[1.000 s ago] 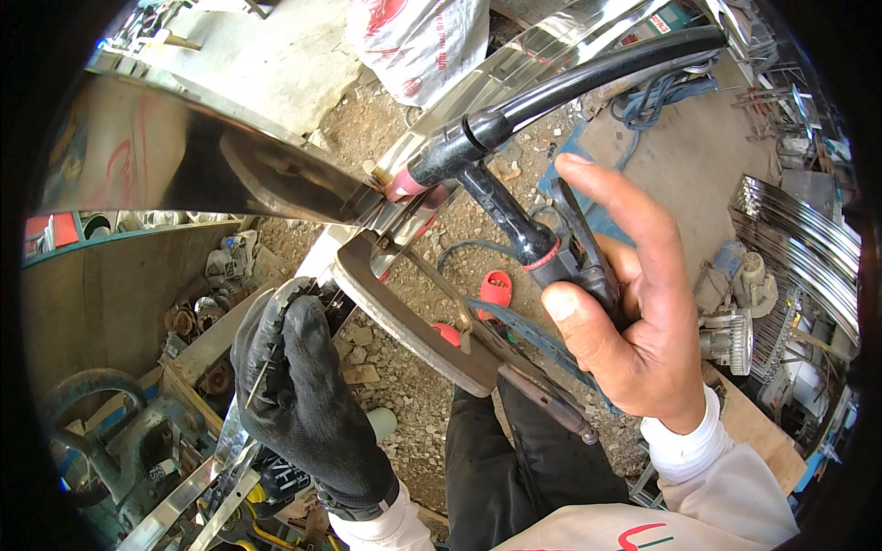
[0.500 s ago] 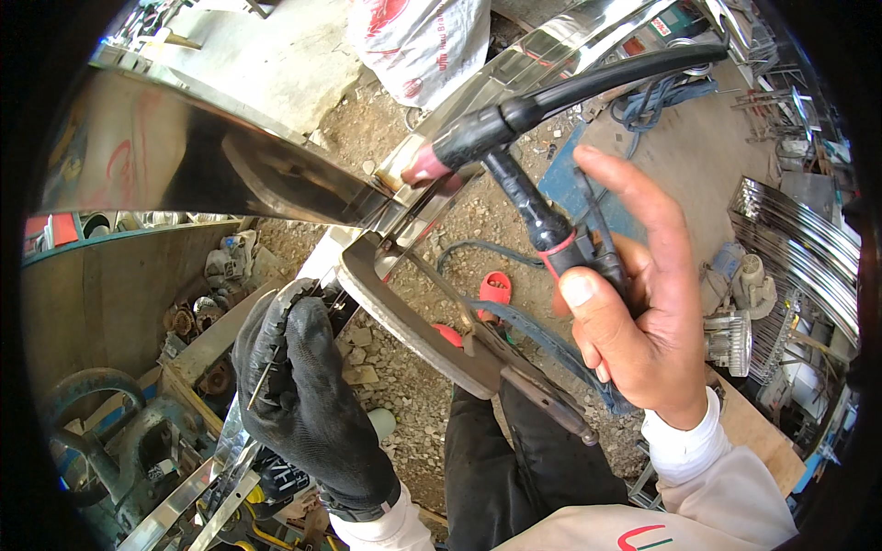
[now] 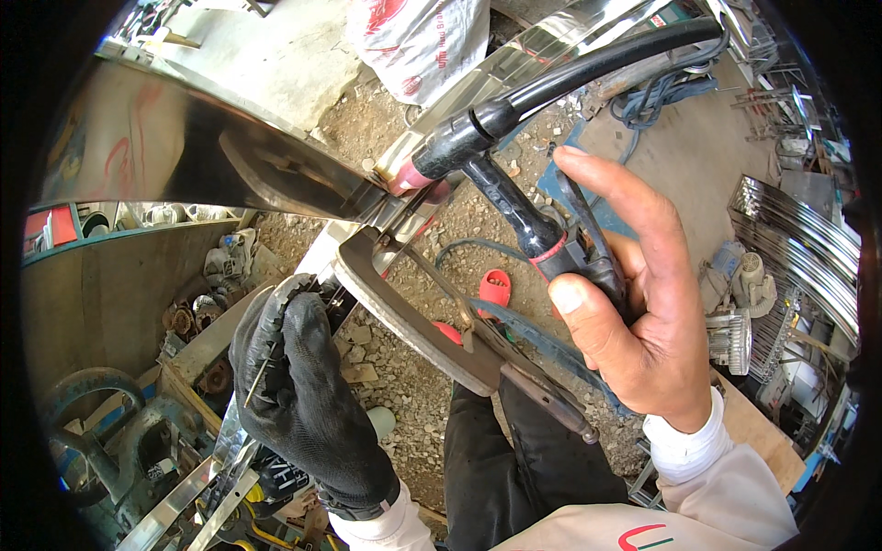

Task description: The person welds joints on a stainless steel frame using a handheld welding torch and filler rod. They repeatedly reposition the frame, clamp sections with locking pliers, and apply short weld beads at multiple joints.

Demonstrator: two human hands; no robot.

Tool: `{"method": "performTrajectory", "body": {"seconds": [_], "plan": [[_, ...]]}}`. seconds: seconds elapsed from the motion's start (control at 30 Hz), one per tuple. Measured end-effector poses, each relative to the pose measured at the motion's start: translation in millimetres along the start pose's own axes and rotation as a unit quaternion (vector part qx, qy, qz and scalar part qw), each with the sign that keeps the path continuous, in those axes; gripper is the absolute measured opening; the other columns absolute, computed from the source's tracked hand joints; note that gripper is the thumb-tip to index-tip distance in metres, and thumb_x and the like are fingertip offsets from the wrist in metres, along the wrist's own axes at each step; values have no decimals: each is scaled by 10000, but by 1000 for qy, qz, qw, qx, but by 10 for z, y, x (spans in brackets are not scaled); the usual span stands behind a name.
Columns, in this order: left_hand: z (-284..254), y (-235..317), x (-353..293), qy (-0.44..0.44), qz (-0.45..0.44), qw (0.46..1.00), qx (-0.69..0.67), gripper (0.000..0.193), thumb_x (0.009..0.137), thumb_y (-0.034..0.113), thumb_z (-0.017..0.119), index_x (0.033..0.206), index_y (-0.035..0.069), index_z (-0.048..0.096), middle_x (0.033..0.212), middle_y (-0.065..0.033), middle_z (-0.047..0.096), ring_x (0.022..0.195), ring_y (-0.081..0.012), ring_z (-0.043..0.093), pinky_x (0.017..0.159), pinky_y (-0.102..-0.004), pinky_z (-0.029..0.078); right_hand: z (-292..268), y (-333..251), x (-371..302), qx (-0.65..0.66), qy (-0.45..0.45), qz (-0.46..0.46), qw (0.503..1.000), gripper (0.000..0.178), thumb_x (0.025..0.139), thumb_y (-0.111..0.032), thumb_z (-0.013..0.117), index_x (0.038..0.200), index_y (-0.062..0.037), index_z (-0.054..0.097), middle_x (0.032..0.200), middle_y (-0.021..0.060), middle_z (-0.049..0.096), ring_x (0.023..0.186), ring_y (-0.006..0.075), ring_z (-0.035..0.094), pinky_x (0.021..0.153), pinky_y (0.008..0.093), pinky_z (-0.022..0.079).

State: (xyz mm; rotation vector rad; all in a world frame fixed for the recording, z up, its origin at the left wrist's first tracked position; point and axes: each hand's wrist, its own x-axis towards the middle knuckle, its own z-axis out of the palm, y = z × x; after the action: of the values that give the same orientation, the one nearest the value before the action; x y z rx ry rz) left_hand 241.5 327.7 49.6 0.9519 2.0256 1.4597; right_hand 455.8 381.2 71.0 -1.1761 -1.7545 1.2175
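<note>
My bare right hand [image 3: 634,312] is wrapped round the handle of a black TIG welding torch [image 3: 514,197], with the index finger stretched along its lever. The torch's pink nozzle [image 3: 410,177] sits at the corner where a polished metal sheet [image 3: 211,156] meets a shiny metal bar [image 3: 542,64]. A locking C-clamp [image 3: 413,321] grips near that joint, its handles slanting toward my legs. My left hand [image 3: 308,395], in a black glove, is closed beside the clamp with a thin metal rod [image 3: 260,375] between its fingers. Its fingertips lie at the bar, and the contact is partly hidden.
A white printed sack [image 3: 423,46] lies beyond the bar. Curved metal strips [image 3: 799,248] and a motor-like part [image 3: 753,285] stand at the right. A blue-edged wooden box [image 3: 119,294] is at the left. Cables [image 3: 542,335] cross the gravel near my red shoes [image 3: 494,286].
My right hand and the torch have moved slightly left, bringing the nozzle closer to the corner of the metal. My left hand has barely shifted; the clamp looks nearly the same.
</note>
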Motion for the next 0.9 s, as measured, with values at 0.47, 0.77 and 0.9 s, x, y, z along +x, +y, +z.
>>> {"method": "performTrajectory", "body": {"seconds": [0.47, 0.77, 0.9], "plan": [[-86, -109, 49, -15, 10, 1000, -22, 205, 965, 56, 664, 1118, -76, 692, 1073, -130, 712, 930, -178, 700, 786, -283, 587, -38, 44, 5, -58, -44, -63, 995, 657, 945, -3, 598, 1528, 25, 296, 1521, 184, 445, 873, 87, 600, 725, 243, 479], [-28, -20, 4, -7, 12, 1000, 2, 212, 970, 58, 654, 1128, -76, 700, 1082, -132, 697, 954, -183, 677, 867, -312, 553, -20, -6, -31, 8, -21, -5, 1000, 667, 939, 7, 591, 1529, 27, 280, 1541, 181, 423, 817, 63, 580, 683, 226, 451], [-15, -5, 5, -8, 7, 1000, -11, 208, 976, 59, 653, 1128, -75, 701, 1060, -128, 702, 929, -174, 678, 853, -311, 555, -14, 63, -42, -9, -24, -40, 999, 670, 932, 14, 594, 1528, 28, 287, 1565, 184, 393, 863, 79, 591, 714, 232, 459]]}}
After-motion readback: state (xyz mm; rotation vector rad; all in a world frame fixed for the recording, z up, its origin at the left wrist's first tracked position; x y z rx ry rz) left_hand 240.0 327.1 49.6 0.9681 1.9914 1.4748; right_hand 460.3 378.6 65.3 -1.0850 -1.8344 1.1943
